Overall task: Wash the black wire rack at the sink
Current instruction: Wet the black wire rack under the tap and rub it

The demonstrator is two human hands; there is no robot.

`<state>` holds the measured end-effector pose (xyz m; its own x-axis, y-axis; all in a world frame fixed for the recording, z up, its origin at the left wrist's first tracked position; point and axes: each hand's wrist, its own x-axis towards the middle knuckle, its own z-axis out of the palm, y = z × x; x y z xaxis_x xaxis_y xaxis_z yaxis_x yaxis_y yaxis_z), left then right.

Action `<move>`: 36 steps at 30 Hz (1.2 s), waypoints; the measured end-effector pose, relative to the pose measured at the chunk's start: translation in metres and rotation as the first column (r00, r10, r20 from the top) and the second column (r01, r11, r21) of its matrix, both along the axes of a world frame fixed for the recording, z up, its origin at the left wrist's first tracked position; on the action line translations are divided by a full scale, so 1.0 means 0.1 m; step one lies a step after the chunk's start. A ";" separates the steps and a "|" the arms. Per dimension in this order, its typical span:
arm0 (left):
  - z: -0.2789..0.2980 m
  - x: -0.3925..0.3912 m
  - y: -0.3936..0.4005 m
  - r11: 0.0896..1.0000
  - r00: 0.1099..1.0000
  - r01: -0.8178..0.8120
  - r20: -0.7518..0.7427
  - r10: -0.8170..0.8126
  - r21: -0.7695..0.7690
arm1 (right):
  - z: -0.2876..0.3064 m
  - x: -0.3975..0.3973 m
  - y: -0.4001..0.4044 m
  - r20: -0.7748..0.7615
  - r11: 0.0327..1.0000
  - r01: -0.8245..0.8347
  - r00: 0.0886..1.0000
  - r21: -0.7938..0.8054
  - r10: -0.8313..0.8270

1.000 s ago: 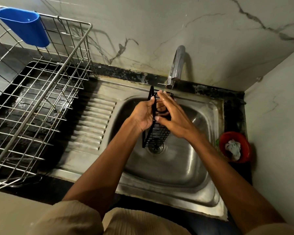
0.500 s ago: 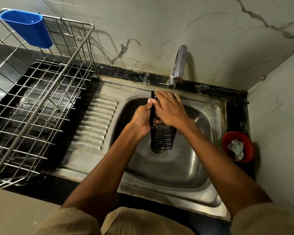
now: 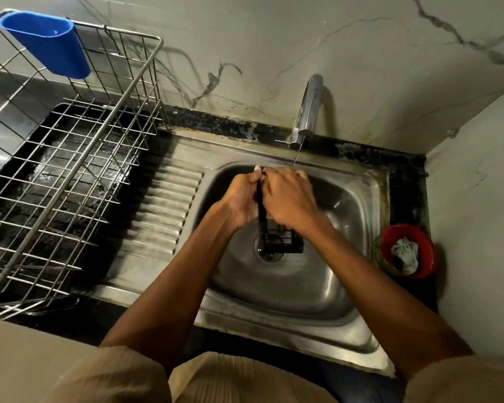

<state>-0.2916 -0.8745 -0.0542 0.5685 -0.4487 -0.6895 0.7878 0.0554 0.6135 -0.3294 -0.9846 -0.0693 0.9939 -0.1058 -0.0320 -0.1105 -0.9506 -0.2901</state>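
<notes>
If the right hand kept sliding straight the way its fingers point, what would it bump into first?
Probably the left hand, just beyond the black wire rack that the right hand covers; depth is unclear.

1. We see a sink (image 3: 326, 289) of brushed stainless steel, dull-shining, with water marks and a ribbed draining board.
2. The tap (image 3: 307, 109) looks like polished chrome metal, glossy.
3. The black wire rack (image 3: 280, 242) appears as thin coated metal wire, dark and matt.
4. The drying basket (image 3: 70, 158) is bare silvery metal wire, smooth and lightly shiny.
5. The blue cup (image 3: 50, 45) hung on it looks like smooth plastic, semi-matt.
6. The red bowl (image 3: 425, 251) seems glossy plastic; a crumpled whitish cloth (image 3: 405, 254) lies in it.
7. The wall (image 3: 274, 39) is smooth veined marble-look tile.
8. The counter (image 3: 230, 126) is dark speckled stone, stained.
9. Our sleeves (image 3: 114, 376) are ribbed beige cloth.
</notes>
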 end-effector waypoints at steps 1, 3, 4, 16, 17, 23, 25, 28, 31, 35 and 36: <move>-0.01 0.01 -0.02 0.999 0.999 -0.044 -0.020 0.043 -0.022 | -0.03 -0.04 0.06 0.034 0.997 -0.036 0.999 -0.068 0.038; -0.06 0.05 -0.02 0.993 0.994 -0.102 -0.051 0.099 -0.051 | -0.10 -0.15 0.12 0.074 0.992 -0.053 0.995 -0.118 0.062; -0.07 0.06 -0.02 0.992 0.992 -0.108 -0.064 0.104 -0.068 | -0.12 -0.22 0.12 0.077 0.992 -0.056 0.995 -0.115 0.066; -0.04 0.08 0.01 0.931 0.922 -0.338 -0.246 0.297 -0.141 | -0.52 -0.85 -0.16 0.548 0.957 -0.219 0.833 0.191 0.081; -0.03 0.07 0.00 0.938 0.923 -0.328 -0.250 0.292 -0.116 | -0.49 -0.83 -0.20 0.597 0.944 -0.197 0.802 0.266 -0.001; 0.04 0.04 -0.06 0.976 0.960 -0.214 -0.194 0.204 -0.030 | -0.19 -0.47 -0.35 0.492 0.838 0.058 0.787 0.542 -0.373; 0.07 0.00 -0.08 0.986 0.972 -0.168 -0.166 0.164 -0.012 | -0.19 -0.26 -0.37 0.304 0.841 0.163 0.883 0.515 -0.357; 0.10 -0.06 -0.12 0.997 0.991 -0.069 -0.113 0.072 0.029 | -0.19 -0.08 -0.34 0.010 0.782 0.147 0.981 0.606 -0.192; 0.12 -0.07 -0.08 0.997 1.000 0.006 -0.025 -0.004 0.075 | -0.16 -0.01 -0.40 -0.098 0.737 0.095 0.994 0.669 -0.039; 0.10 -0.07 0.08 0.967 0.978 0.188 0.058 -0.201 0.172 | -0.38 0.07 -0.66 -0.340 0.673 0.218 0.939 0.707 0.052; 0.10 -0.08 0.11 0.951 0.963 0.233 0.087 -0.255 0.201 | -0.49 0.08 -0.73 -0.386 0.670 0.260 0.922 0.695 0.043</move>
